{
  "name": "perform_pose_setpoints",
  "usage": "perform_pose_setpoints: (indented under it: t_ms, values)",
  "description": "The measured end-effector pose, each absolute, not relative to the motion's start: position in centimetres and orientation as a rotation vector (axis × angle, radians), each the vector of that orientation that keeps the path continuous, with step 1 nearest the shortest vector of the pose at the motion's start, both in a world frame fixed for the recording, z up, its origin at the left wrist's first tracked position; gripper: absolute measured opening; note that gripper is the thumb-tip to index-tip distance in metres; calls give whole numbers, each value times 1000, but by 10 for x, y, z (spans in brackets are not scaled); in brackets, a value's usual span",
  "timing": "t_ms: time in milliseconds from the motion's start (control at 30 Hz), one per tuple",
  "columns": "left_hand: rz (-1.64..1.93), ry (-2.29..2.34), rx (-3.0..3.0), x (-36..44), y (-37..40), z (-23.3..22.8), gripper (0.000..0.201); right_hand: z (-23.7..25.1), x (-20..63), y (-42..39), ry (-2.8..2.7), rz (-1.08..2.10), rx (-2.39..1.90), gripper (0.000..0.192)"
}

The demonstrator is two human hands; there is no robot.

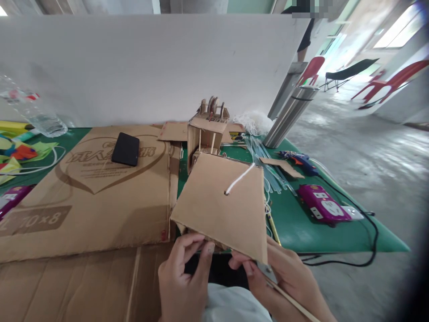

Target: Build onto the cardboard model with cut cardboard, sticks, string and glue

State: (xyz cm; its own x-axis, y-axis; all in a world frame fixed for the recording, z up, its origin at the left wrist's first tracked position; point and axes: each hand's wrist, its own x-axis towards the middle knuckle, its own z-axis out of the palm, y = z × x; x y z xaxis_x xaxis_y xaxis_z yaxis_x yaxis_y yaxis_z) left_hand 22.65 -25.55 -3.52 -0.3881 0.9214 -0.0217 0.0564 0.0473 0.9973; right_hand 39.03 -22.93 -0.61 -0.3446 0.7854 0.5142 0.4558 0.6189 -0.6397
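I hold a square brown cardboard piece (221, 203) tilted up over the table's near edge. A white cord (239, 179) passes through a small hole near its middle. My left hand (182, 279) pinches the piece's lower edge from below. My right hand (284, 279) grips the lower right corner, with a thin wooden stick (295, 302) and a small grey object lying against its fingers. Behind the piece stands a small cardboard model (206, 134) with wooden sticks and discs on top.
A flattened printed cardboard box (83, 197) covers the green table (301, 223), with a black phone (125, 149) on it. To the right lie a blue glue gun (298, 160), a purple power strip (321, 203) with black cable, and clear glue sticks. A white board stands behind.
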Motion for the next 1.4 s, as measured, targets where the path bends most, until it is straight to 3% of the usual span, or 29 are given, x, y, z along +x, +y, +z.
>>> perform_pose_setpoints:
  t_ms: [533,1033,1400]
  values:
    - [1452,1488,888,226,-254,-40,26,3,380,-229,-1828,542,-910,28]
    - [1480,1472,886,226,-251,-38,32,-24,385,-240,-1564,1009,-1072,11]
    - [1463,1537,816,227,-251,-21,25,-15,387,-234,-1724,863,-1023,12]
